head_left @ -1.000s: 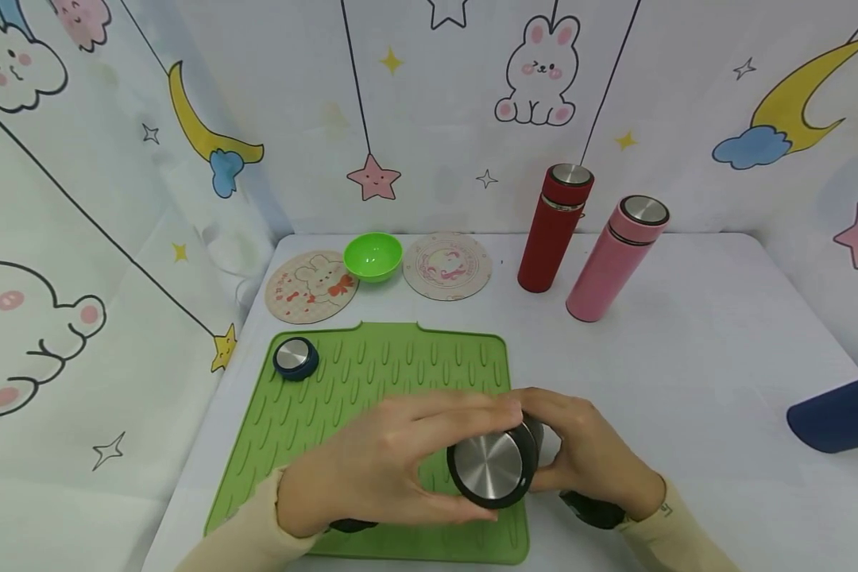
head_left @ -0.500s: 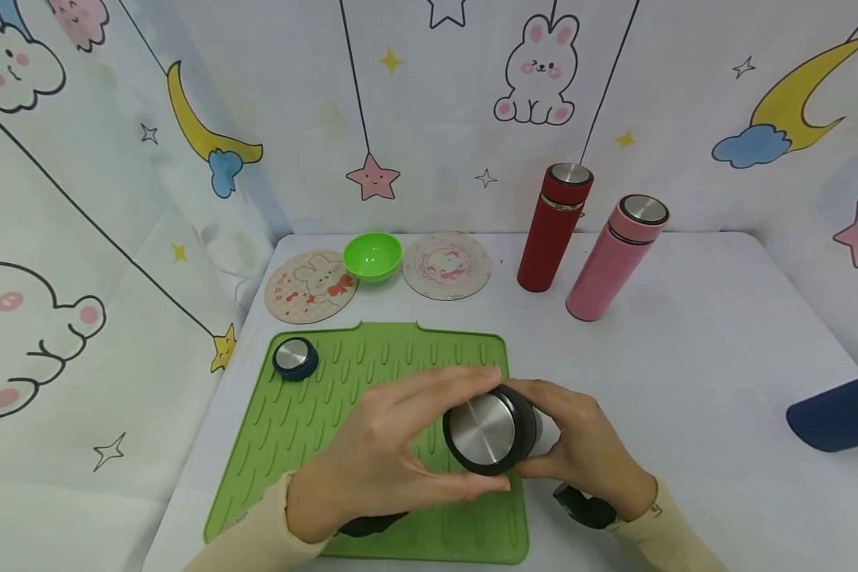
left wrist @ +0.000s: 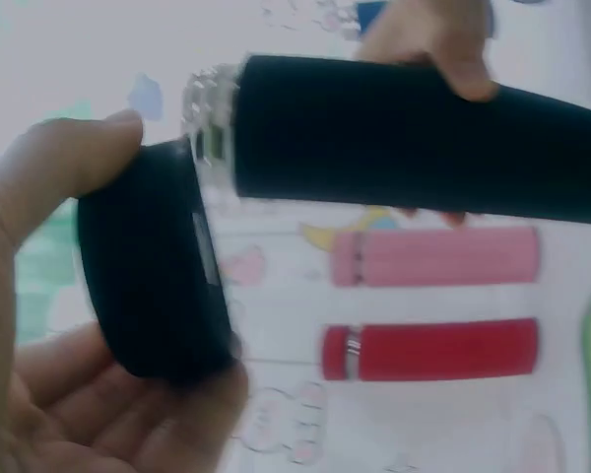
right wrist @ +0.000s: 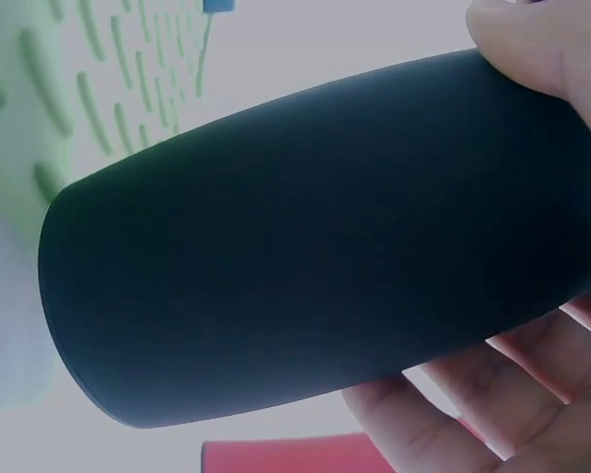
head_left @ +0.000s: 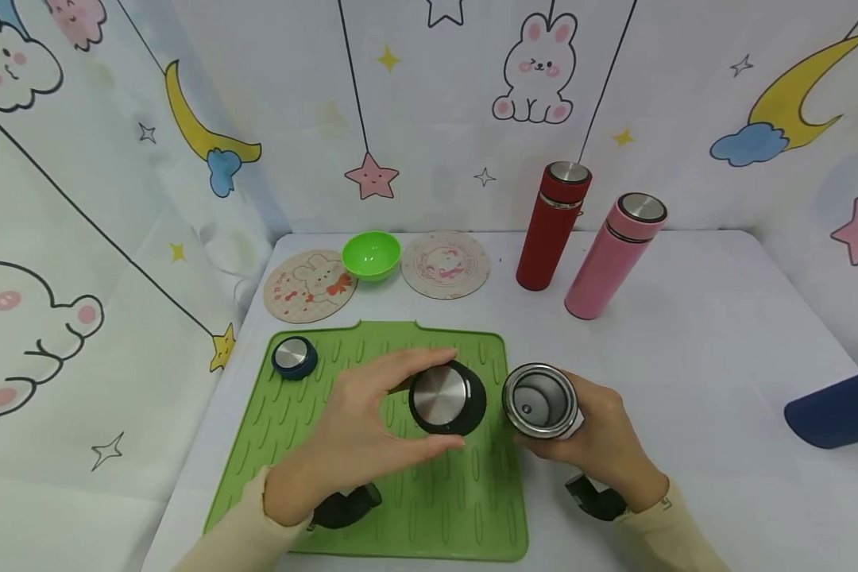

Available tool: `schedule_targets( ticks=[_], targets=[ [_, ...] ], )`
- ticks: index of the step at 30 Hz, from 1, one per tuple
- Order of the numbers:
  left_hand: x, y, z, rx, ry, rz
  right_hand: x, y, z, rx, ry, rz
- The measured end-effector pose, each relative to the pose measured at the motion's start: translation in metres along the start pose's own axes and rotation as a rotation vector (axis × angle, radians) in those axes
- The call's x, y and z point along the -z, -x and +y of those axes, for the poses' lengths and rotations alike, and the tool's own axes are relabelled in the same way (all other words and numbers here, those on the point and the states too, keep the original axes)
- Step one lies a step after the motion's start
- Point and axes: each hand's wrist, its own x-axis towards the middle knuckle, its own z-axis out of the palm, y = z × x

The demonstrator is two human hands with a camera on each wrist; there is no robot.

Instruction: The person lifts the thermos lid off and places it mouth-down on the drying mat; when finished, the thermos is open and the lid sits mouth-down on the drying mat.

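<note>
My left hand pinches a black thermos lid with a brushed steel top, thumb on one side and fingers on the other. The lid is off and stands just left of the bottle's mouth. In my right hand is the black thermos bottle, gripped round its body, its bare steel mouth facing up toward the head camera. Lid and bottle are close together in the left wrist view, their mouths near each other. The right wrist view shows the bottle's dark side and base, fingers along one edge.
Below the hands lies a green ridged mat bearing a dark blue lid. Behind it are two round coasters and a green bowl. Red and pink thermoses stand at the back; a navy bottle lies far right.
The lid has come off the bottle. My left hand has carried it leftward, while the bottle in my right hand has moved slightly right and its steel mouth now shows.
</note>
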Motion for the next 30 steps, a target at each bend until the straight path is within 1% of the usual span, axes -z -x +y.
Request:
schedule_targets(
  ticks=[3, 5, 8, 12, 15, 19, 21, 23, 28, 30],
  targets=[
    [0.001, 0.005, -0.012, 0.177, -0.005, -0.065, 0.003, 0.004, 0.006, -0.061, 0.031, 0.025],
    [0.001, 0.007, -0.020, 0.272, -0.017, -0.104, 0.005, 0.006, 0.010, -0.079, 0.048, 0.050],
    [0.002, 0.008, -0.035, 0.354, -0.051, -0.149, 0.007, 0.008, 0.014, -0.093, 0.072, 0.086],
    [0.004, 0.009, -0.057, 0.418, -0.133, -0.175, 0.012, 0.010, 0.017, -0.128, 0.076, 0.127],
    [0.007, 0.011, -0.073, 0.454, -0.209, -0.179, 0.016, 0.012, 0.018, -0.179, 0.077, 0.157],
    [0.012, 0.013, -0.091, 0.513, -0.275, -0.178, 0.021, 0.014, 0.020, -0.248, 0.089, 0.182],
    [0.014, 0.014, -0.099, 0.548, -0.301, -0.181, 0.023, 0.014, 0.023, -0.275, 0.103, 0.190],
    [0.017, 0.014, -0.106, 0.571, -0.318, -0.182, 0.025, 0.016, 0.026, -0.301, 0.122, 0.200],
    [0.022, 0.015, -0.120, 0.598, -0.374, -0.181, 0.034, 0.016, 0.035, -0.357, 0.136, 0.235],
    [0.023, 0.016, -0.125, 0.613, -0.390, -0.190, 0.038, 0.015, 0.040, -0.380, 0.133, 0.245]
  ],
)
